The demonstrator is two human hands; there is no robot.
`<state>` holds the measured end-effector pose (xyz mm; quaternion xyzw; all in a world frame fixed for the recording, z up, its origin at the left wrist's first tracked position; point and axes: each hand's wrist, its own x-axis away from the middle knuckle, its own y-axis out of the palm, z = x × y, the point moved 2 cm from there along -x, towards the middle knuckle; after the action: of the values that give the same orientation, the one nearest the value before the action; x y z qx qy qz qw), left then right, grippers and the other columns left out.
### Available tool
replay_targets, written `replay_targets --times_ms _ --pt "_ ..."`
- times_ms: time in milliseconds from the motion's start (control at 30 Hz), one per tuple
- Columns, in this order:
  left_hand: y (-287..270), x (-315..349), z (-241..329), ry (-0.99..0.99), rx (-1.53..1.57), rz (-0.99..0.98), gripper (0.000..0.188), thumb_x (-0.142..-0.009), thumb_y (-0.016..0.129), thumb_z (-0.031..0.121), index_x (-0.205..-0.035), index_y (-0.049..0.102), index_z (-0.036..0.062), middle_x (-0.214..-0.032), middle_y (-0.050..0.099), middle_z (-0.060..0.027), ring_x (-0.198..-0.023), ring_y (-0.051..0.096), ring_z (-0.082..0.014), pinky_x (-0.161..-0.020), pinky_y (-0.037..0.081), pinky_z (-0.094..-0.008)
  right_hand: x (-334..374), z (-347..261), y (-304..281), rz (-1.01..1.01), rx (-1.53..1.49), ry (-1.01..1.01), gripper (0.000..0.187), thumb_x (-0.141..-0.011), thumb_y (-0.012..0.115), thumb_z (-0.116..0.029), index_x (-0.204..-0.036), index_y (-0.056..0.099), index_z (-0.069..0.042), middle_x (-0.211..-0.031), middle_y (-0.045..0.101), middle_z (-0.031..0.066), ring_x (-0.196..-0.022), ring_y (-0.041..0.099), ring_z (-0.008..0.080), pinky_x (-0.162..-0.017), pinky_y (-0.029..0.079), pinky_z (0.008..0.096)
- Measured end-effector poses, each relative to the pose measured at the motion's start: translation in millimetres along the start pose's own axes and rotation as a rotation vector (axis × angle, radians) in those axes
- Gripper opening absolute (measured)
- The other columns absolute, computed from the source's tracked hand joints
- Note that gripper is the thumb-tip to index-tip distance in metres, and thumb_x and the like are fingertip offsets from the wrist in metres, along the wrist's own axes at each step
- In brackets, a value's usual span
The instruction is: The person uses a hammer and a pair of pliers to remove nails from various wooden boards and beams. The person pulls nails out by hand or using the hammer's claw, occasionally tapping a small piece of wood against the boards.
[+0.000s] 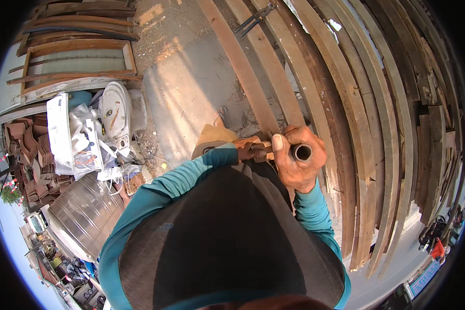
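Note:
My right hand [300, 160] is closed around a tool with a hollow, round metal handle [301, 152]; the open end of the tube points up at me and the rest of the tool is hidden beneath the fist. Close to it on the left, my left hand [250, 152] has its fingers curled around a brown piece of wood [264, 148] in front of my waist. Just beyond both hands ends a long wooden plank [248, 77], which runs away from me. A pair of pincers [255, 20] lies across the planks at the far side.
Long, weathered boards [346, 93] lie side by side on my right. To the left stand a white toilet bowl [116, 113], a white box with plastic bags [62, 134], stacked roof tiles [31, 160] and a ribbed tank [85, 209]. Wooden frames [77, 46] lie at the far left.

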<state>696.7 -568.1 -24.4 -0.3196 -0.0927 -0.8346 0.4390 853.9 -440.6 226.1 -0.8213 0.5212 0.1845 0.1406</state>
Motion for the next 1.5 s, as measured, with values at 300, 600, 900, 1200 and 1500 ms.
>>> replay_targets --times_ms 300,600,900,1200,1500 --pt "3 -32 -7 -0.049 -0.173 0.257 0.096 -0.087 0.057 0.077 -0.148 0.046 0.0035 -0.144 0.054 -0.0273 -0.135 0.051 -0.0428 -0.113 0.039 -0.0468 72 -9 -41 0.107 -0.235 -0.084 0.021 -0.094 0.061 -0.011 -0.083 0.042 -0.009 -0.060 0.047 0.0048 -0.045 0.040 0.0136 -0.043 0.038 0.0326" --pt "-26 -32 26 -0.033 -0.163 0.052 0.100 -0.092 0.043 0.080 -0.151 0.045 -0.0004 -0.151 0.048 -0.0268 -0.142 0.043 -0.0424 -0.120 0.033 -0.0470 116 -31 -60 0.132 -0.286 -0.091 0.025 -0.091 0.064 -0.019 -0.077 0.048 -0.008 -0.059 0.054 0.0076 -0.047 0.053 0.0194 -0.048 0.044 0.0362" --pt "-27 -37 32 0.050 -0.187 0.143 0.110 -0.089 0.028 0.089 -0.140 0.056 -0.0045 -0.134 0.060 -0.0324 -0.132 0.054 -0.0440 -0.112 0.042 -0.0469 112 -41 -72 0.153 -0.352 -0.061 0.030 -0.092 0.067 -0.029 -0.078 0.047 -0.011 -0.057 0.050 0.0036 -0.050 0.052 0.0186 -0.050 0.038 0.0360" --pt "-61 -1 34 0.043 0.130 0.568 0.063 -0.092 0.066 0.062 -0.106 0.068 0.0006 -0.102 0.071 -0.0145 -0.095 0.065 -0.0277 -0.087 0.050 -0.0403 65 -36 -22 0.020 -0.414 -0.046 0.035 -0.090 0.069 -0.027 -0.070 0.046 -0.008 -0.054 0.049 0.0042 -0.045 0.047 0.0159 -0.044 0.038 0.0320" --pt "-98 61 -30 0.128 -0.029 0.941 0.060 -0.089 0.068 0.059 -0.100 0.065 0.0006 -0.093 0.068 -0.0199 -0.089 0.066 -0.0393 -0.081 0.051 -0.0458 -12 -1 63 -0.312 -0.480 0.219 0.034 -0.091 0.065 -0.022 -0.069 0.044 -0.006 -0.056 0.049 0.0054 -0.049 0.041 0.0121 -0.045 0.031 0.0305"
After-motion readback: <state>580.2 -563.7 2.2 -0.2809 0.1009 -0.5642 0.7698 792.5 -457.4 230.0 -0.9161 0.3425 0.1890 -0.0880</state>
